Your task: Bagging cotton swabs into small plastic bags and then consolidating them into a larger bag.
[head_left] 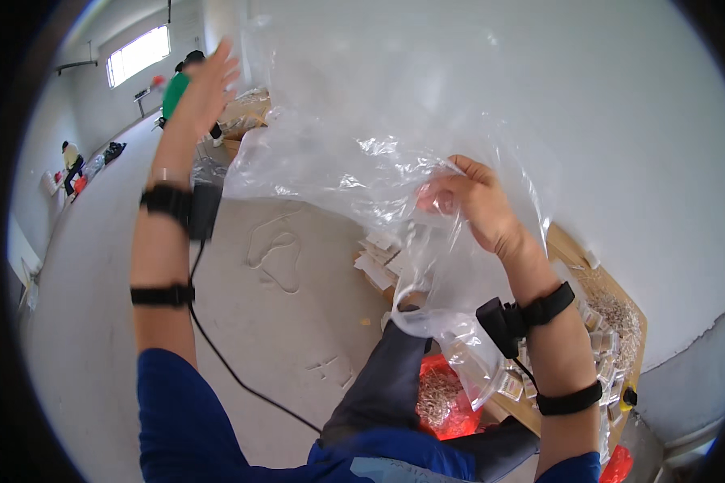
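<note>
Fingers [470, 167] of the R hand [488, 208] are pinched narrow on the film of a big clear plastic bag [330, 157], up & L of the bench [570, 248]; fingers of the L hand [209, 90] are straight & a bit apart, raised well L of the bench, close to the bag's L edge, can't tell if touching. Bag is spread wide b/w the hands, its lower part drooping twd the bench's L edge, contact unclear. R forearm [552, 342], w/ black straps & a small black device [501, 326], crosses in front of the bench & blocks its middle. On the bench: small clear pkgs [511, 385] on the near part, heap of shredded bits [618, 318] twd the R side. Just L of the bench, a carton w/ white card pcs [379, 262], partly behind the film; lower down, a red bag [459, 419] of shreds, next to the person's leg [370, 382]. Farther L of the bench, white cord [286, 282] loops on the floor [242, 322]. Far L of the bench, in the bkgd: co-worker in green [174, 97], partly hidden by the L hand, + another person [73, 165] bent over.
</note>
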### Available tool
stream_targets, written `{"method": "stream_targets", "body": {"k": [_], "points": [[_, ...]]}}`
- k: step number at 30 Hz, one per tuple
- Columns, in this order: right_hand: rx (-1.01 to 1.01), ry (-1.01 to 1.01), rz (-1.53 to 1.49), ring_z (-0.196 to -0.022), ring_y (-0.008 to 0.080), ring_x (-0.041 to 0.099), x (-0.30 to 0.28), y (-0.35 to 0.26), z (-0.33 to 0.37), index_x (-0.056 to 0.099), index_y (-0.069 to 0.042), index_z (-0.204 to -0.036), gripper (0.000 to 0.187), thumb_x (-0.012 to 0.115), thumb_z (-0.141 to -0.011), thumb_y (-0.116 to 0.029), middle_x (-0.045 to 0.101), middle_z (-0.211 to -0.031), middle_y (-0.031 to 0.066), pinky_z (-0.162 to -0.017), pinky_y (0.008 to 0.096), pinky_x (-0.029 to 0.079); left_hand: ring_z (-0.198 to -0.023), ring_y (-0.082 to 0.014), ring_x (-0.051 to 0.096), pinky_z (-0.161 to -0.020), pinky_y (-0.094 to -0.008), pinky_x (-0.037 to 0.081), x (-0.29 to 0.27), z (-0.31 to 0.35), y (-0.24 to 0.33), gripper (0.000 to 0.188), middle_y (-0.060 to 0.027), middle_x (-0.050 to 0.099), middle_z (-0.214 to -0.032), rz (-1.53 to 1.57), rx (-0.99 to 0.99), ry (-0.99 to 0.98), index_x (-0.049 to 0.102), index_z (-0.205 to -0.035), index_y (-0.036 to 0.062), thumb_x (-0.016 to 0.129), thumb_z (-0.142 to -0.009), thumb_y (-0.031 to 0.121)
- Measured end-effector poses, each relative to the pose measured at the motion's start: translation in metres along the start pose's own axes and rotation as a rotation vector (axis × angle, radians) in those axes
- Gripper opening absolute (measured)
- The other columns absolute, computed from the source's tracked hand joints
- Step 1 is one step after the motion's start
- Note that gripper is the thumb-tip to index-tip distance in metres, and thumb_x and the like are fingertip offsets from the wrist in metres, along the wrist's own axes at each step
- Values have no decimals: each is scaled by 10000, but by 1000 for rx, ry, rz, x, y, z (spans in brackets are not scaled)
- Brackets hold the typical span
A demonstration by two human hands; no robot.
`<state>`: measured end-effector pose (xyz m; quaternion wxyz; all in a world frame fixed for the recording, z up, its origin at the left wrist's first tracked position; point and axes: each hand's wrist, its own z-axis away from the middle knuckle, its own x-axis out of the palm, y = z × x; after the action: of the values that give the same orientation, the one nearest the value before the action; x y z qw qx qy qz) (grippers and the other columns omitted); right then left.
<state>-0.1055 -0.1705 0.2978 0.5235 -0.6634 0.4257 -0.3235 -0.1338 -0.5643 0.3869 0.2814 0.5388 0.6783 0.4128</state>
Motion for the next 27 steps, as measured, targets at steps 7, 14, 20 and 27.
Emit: {"method": "stream_targets", "body": {"k": [7, 14, 20, 27], "points": [[139, 21, -103, -685, 184, 611, 9, 14, -47, 547, -9, -880, 70, 548, -855, -74, 651, -784, 122, -628, 267, 470, -1360, -243, 251, -1107, -376, 179, -50, 148, -130, 883, -110, 238, -1488, 1, 18, -39, 80, -1478, 141, 589, -855, 506], [272, -205, -171, -591, 153, 531, 6, 86, -72, 542, -17, -860, 83, 561, -866, -98, 620, -717, 94, -616, 301, 480, -1239, -254, 410, -1018, -370, 348, -32, 142, -227, 745, -139, 414, -1351, -299, -53, 266, 338, -1390, 81, 735, -782, 246], [349, -80, -133, -588, 133, 514, -24, 148, -75, 556, -19, -868, 94, 598, -854, -102, 593, -727, 68, -667, 304, 494, -790, -147, 590, -735, -263, 468, -41, 125, -270, 219, -68, 633, -868, -89, -400, 299, 628, -977, 49, 627, -862, 235], [7, 288, 1070, -1031, 297, 542, -52, 233, -33, 568, -34, -1077, 409, 714, -714, -156, 583, -1070, 135, -887, 413, 434, -464, -94, 393, -422, -261, 340, -31, 125, -274, 154, 17, 445, -574, -18, -486, 571, 531, -692, 101, 521, -831, 166]]}}
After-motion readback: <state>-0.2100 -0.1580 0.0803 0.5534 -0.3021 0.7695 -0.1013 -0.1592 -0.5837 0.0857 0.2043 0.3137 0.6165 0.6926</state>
